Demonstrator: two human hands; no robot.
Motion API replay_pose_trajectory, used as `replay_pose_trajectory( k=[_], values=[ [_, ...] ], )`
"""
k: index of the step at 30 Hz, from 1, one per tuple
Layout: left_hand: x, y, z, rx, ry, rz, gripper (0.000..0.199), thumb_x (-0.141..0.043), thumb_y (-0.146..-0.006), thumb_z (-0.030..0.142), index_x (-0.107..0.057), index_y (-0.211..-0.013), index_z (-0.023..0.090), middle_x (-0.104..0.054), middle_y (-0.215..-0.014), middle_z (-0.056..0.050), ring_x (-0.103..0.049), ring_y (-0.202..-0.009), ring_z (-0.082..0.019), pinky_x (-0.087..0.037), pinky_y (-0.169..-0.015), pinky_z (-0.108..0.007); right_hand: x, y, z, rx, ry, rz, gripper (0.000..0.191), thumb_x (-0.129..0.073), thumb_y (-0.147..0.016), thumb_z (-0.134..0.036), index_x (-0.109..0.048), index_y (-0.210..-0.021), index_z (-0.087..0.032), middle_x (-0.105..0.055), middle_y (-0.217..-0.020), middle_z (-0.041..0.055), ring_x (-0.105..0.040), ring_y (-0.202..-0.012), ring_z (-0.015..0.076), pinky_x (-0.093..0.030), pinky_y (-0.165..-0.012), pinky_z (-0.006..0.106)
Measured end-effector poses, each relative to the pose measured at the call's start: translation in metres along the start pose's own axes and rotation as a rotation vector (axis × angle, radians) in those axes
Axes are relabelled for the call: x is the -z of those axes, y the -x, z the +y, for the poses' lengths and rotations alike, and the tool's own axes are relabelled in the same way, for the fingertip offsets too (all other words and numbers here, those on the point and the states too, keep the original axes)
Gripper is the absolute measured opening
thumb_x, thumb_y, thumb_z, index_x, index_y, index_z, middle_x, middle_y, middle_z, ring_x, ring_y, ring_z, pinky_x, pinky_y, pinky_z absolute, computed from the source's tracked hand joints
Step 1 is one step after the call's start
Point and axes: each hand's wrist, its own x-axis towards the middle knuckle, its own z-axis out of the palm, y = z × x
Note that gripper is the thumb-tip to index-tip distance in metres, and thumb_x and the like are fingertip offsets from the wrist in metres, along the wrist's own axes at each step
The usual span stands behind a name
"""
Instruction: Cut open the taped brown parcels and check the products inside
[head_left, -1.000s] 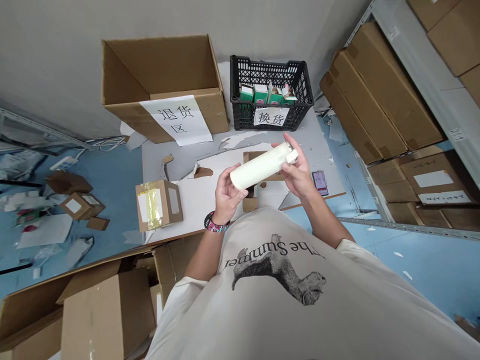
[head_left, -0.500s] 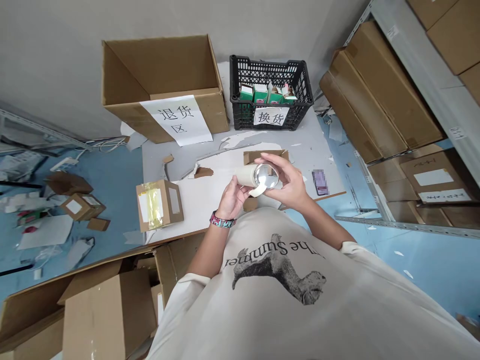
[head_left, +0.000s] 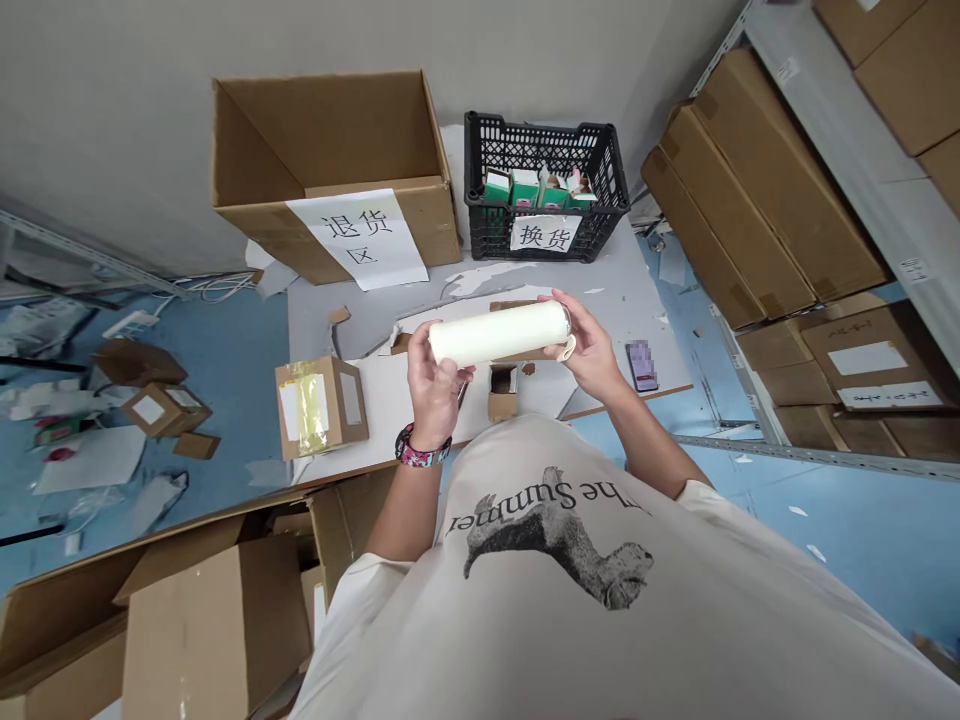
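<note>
Above the table [head_left: 394, 408], I support the pale bottle [head_left: 499, 334] horizontally between two hands set apart. The left hand [head_left: 433, 395] is clamped on the plain end; the right hand [head_left: 592, 355] grips the silver end, beside the loop [head_left: 567, 349]. Status, as judged: the bottle is out of any packaging, with no wrapping visible on it, and is under handling. Not completed: it is not set down in any container. Behind the bottle stand the large carton [head_left: 262, 232], top open, and the black crate [head_left: 491, 240], which holds green boxes [head_left: 524, 190]. Near the table's front edge, the small carton [head_left: 502, 404] is open; I cannot tell whether the bottle came from it. The taped box [head_left: 349, 402] is closed, its contents unverified. The phone [head_left: 642, 365] lies near the right hand.
</note>
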Motion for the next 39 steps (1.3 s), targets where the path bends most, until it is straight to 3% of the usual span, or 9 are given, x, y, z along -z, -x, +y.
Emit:
replay_pose_trajectory(
  k=[3,6,10,18,22,26,31,34,39],
  values=[
    [0.0,-0.001,0.0,-0.115,-0.097,0.013,0.075,-0.094,-0.093,0.069,-0.066,-0.154,0.036,-0.066,-0.146,-0.009,-0.074,-0.113,-0.022,-0.066,-0.074,-0.025,-0.001,0.0,0.006,0.004,0.02,-0.003,0.113,-0.093,-0.09,-0.078,-0.044,-0.184,-0.038,-0.054,-0.183,0.0133,-0.054,-0.166,0.0378,-0.055,-0.133,0.057],
    [0.002,-0.003,-0.003,-0.221,-0.173,0.006,0.081,-0.099,-0.088,0.069,-0.066,-0.153,0.034,-0.063,-0.145,-0.009,-0.07,-0.128,-0.028,-0.069,-0.092,-0.034,-0.001,0.002,0.009,0.043,0.024,-0.016,0.12,-0.091,-0.091,-0.079,-0.035,-0.188,-0.036,-0.053,-0.183,0.0151,-0.056,-0.164,0.0374,-0.055,-0.132,0.057],
    [0.007,-0.004,-0.015,-0.26,-0.237,-0.083,0.087,-0.104,-0.082,0.067,-0.061,-0.149,0.032,-0.064,-0.144,-0.01,-0.068,-0.135,-0.031,-0.064,-0.113,-0.044,0.001,0.007,-0.001,0.119,0.055,0.0,0.123,-0.093,-0.089,-0.078,-0.034,-0.189,-0.035,-0.056,-0.18,0.0151,-0.058,-0.162,0.0394,-0.056,-0.131,0.06],
    [-0.004,0.001,-0.042,-0.092,-0.193,-0.245,0.092,-0.11,-0.073,0.067,-0.054,-0.137,0.03,-0.071,-0.142,-0.012,-0.075,-0.131,-0.03,-0.062,-0.113,-0.046,-0.026,0.025,-0.048,0.39,0.379,-0.047,0.069,-0.09,-0.096,-0.043,-0.069,-0.162,-0.038,-0.08,-0.147,0.0081,-0.076,-0.134,0.0364,-0.064,-0.115,0.063],
    [-0.008,0.001,-0.041,-0.062,-0.22,-0.265,0.095,-0.114,-0.065,0.065,-0.061,-0.134,0.028,-0.073,-0.136,-0.011,-0.076,-0.123,-0.03,-0.064,-0.109,-0.046,-0.04,0.028,-0.052,0.477,0.431,-0.11,0.063,-0.083,-0.095,-0.031,-0.071,-0.157,-0.037,-0.081,-0.141,0.0068,-0.078,-0.127,0.034,-0.063,-0.112,0.061],
    [-0.001,0.002,-0.041,0.003,-0.146,-0.24,0.099,-0.113,-0.069,0.066,-0.064,-0.146,0.028,-0.072,-0.14,-0.012,-0.077,-0.121,-0.03,-0.071,-0.097,-0.042,-0.023,0.02,-0.04,0.345,0.293,-0.029,0.072,-0.091,-0.091,-0.041,-0.068,-0.158,-0.038,-0.076,-0.151,0.0083,-0.073,-0.137,0.0374,-0.062,-0.117,0.062],
    [0.013,0.004,-0.03,0.067,-0.044,-0.174,0.084,-0.081,-0.098,0.082,-0.062,-0.163,0.032,-0.069,-0.148,-0.014,-0.079,-0.118,-0.028,-0.073,-0.082,-0.034,0.007,0.008,-0.012,0.101,0.006,0.001,0.102,-0.103,-0.082,-0.061,-0.055,-0.169,-0.038,-0.067,-0.167,0.0116,-0.064,-0.153,0.039,-0.061,-0.124,0.059],
    [0.015,0.004,-0.02,0.005,-0.084,-0.133,0.072,-0.077,-0.104,0.078,-0.067,-0.158,0.032,-0.07,-0.147,-0.013,-0.077,-0.124,-0.028,-0.074,-0.089,-0.034,0.01,0.007,0.004,0.038,-0.077,0.013,0.102,-0.102,-0.082,-0.068,-0.056,-0.168,-0.039,-0.065,-0.171,0.0113,-0.059,-0.161,0.0377,-0.059,-0.128,0.058],
    [0.011,0.005,-0.013,-0.155,-0.199,-0.118,0.073,-0.099,-0.091,0.064,-0.071,-0.149,0.031,-0.071,-0.145,-0.011,-0.072,-0.137,-0.031,-0.069,-0.112,-0.044,0.003,0.007,0.017,-0.042,-0.088,0.082,0.096,-0.097,-0.087,-0.071,-0.058,-0.169,-0.039,-0.062,-0.174,0.0127,-0.059,-0.161,0.0374,-0.06,-0.128,0.061]
  ],
)
